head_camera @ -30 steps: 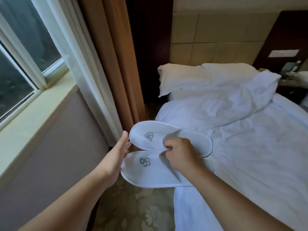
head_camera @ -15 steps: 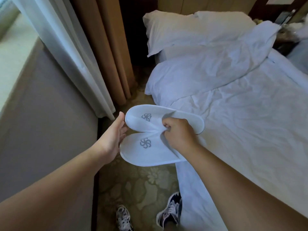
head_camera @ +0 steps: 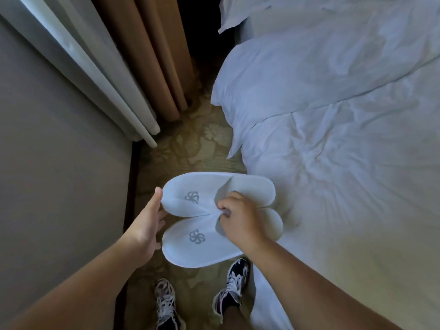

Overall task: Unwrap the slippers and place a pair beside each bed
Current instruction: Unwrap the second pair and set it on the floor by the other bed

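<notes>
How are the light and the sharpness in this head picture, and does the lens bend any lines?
Head view: soft, even light, no glare; the white duvet looks bluish, the gap behind the brown curtain almost black; the slippers and their grey logos are sharp, and a faint shadow lies on the duvet beside them; the wide lens makes the curtain folds fan outward.

You are looking at two slippers (head_camera: 204, 248) and two sneakers (head_camera: 166, 303).
You are also seeing one left hand (head_camera: 145, 232) and one right hand (head_camera: 240, 220), two in all, plus one bed (head_camera: 345, 163), one brown curtain (head_camera: 152, 55) and one white curtain (head_camera: 95, 67).
</notes>
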Demonstrator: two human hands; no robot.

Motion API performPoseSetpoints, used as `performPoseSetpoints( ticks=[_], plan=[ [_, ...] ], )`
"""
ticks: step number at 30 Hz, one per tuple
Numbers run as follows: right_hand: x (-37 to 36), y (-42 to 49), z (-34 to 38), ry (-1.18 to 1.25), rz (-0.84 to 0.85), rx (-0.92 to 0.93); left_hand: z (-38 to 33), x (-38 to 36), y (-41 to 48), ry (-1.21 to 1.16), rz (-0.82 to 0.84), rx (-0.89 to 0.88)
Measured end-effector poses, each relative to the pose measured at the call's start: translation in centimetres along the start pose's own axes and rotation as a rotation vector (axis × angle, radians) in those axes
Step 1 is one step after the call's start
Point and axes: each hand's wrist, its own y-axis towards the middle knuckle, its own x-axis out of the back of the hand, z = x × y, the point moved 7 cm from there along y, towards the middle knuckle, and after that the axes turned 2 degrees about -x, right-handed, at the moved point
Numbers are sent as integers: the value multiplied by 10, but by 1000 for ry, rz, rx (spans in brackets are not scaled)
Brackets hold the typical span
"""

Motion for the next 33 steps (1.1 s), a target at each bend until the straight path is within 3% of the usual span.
performPoseSetpoints(
  ticks=[6,20,26,33],
  plan=[
    [-45,37,-71,37,49,-37,39,-16,68,-55,-76,99],
    [-197,119,-251,-25,27,-143,135,-17,321,-14,-56,86],
    [-247,119,-280,-21,63,-213,180,0,371,-3,-5,192],
    [-262,169,-287,-64,24,-264,153,8,418,56,43,188]
  ],
)
